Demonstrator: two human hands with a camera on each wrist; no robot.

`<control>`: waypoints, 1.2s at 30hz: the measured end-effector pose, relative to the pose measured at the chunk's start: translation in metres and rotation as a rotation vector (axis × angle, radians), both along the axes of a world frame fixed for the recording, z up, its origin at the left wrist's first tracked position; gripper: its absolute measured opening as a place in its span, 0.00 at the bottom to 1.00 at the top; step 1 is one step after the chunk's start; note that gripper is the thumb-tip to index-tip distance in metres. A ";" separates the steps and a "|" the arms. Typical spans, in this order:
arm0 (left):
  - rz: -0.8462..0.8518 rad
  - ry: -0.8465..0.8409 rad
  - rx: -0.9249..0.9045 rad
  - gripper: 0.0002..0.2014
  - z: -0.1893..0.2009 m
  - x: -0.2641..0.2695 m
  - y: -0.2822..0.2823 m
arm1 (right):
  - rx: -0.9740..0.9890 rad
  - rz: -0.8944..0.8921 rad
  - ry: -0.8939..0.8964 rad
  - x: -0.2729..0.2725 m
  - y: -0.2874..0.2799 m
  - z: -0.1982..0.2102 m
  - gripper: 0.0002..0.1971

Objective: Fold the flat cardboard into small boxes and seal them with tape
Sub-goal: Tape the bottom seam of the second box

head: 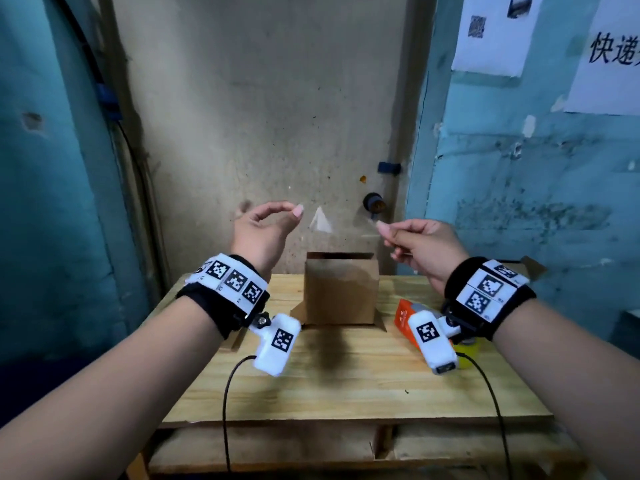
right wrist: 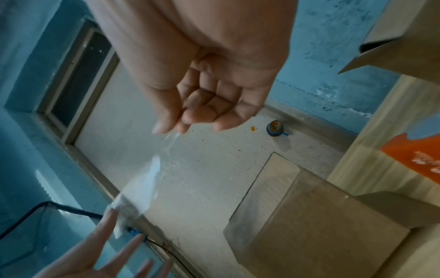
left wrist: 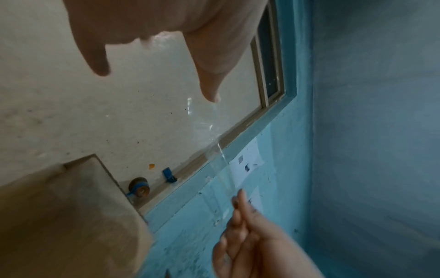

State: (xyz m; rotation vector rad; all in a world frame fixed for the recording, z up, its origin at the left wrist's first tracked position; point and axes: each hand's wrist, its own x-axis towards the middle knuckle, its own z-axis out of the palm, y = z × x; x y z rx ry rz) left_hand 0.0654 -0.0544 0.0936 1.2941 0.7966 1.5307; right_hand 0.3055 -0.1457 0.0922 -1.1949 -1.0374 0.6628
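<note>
A strip of clear tape is stretched in the air between my two hands, above a brown cardboard box. The box stands on the wooden table with flaps splayed at its base. My right hand pinches the tape's right end between thumb and forefinger. My left hand is relaxed with its fingers apart; the tape's left end sticks to the thumb tip. In the right wrist view the tape runs down to the spread left fingers beside the box.
An orange packet and a yellow-green roll lie on the table's right side, under my right wrist. More cardboard sits at the far right edge. A pale door and blue walls stand close behind the table. Cables hang off the front edge.
</note>
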 end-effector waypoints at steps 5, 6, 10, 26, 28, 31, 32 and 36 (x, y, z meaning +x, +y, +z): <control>-0.081 0.006 -0.222 0.15 0.010 -0.010 0.008 | -0.009 -0.091 0.005 -0.005 0.021 0.010 0.18; -0.071 -0.001 -0.237 0.14 0.009 -0.010 0.009 | -0.016 -0.083 0.038 -0.006 0.025 0.012 0.23; 0.021 -0.017 -0.374 0.16 0.010 -0.007 0.017 | 0.029 -0.036 0.146 -0.014 0.045 0.013 0.32; -0.234 -0.154 -0.745 0.15 -0.042 -0.001 0.066 | -0.110 -0.005 0.289 -0.011 0.119 -0.081 0.44; -0.265 -0.160 -0.771 0.08 -0.049 0.007 0.067 | -0.075 -0.029 0.361 -0.008 0.119 -0.083 0.41; -0.264 -0.171 -0.786 0.03 -0.057 0.018 0.071 | -0.039 -0.063 0.407 -0.006 0.121 -0.087 0.41; -0.257 -0.171 -0.782 0.02 -0.059 0.020 0.072 | -0.035 -0.076 0.412 -0.007 0.121 -0.087 0.41; -0.241 -0.139 -0.786 0.03 -0.070 0.028 0.075 | -0.008 -0.131 0.426 -0.003 0.123 -0.093 0.43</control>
